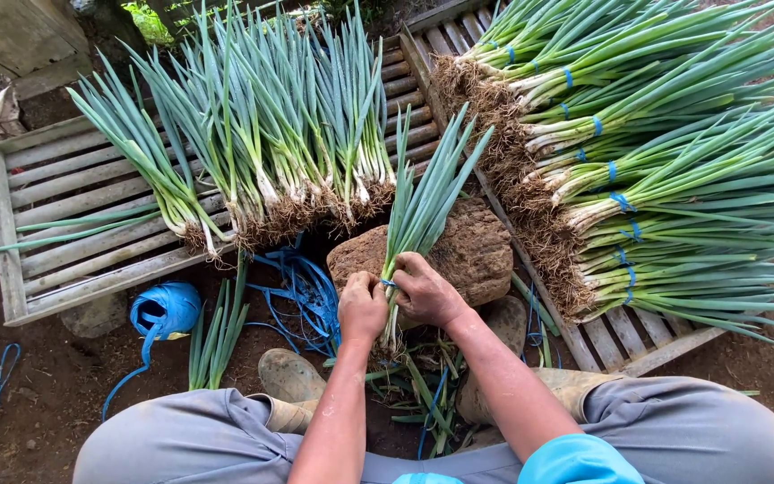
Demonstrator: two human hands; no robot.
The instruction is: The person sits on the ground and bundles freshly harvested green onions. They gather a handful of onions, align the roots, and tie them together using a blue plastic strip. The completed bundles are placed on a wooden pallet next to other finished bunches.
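A bundle of green onions [423,193] stands upright over a brown stone [472,251], leaves pointing away from me, roots down. My left hand [362,306] and my right hand [425,291] both grip its white lower stems, with a thin blue tie [388,283] between the fingers. The roots hang below my hands.
Loose green onion bundles [262,143] lie on a wooden slat pallet [55,206] at left. Tied bundles with blue bands [656,170] are stacked on a second pallet [620,345] at right. A blue string roll [165,309] and loose blue string [302,287] lie on the soil beside my boots [287,376].
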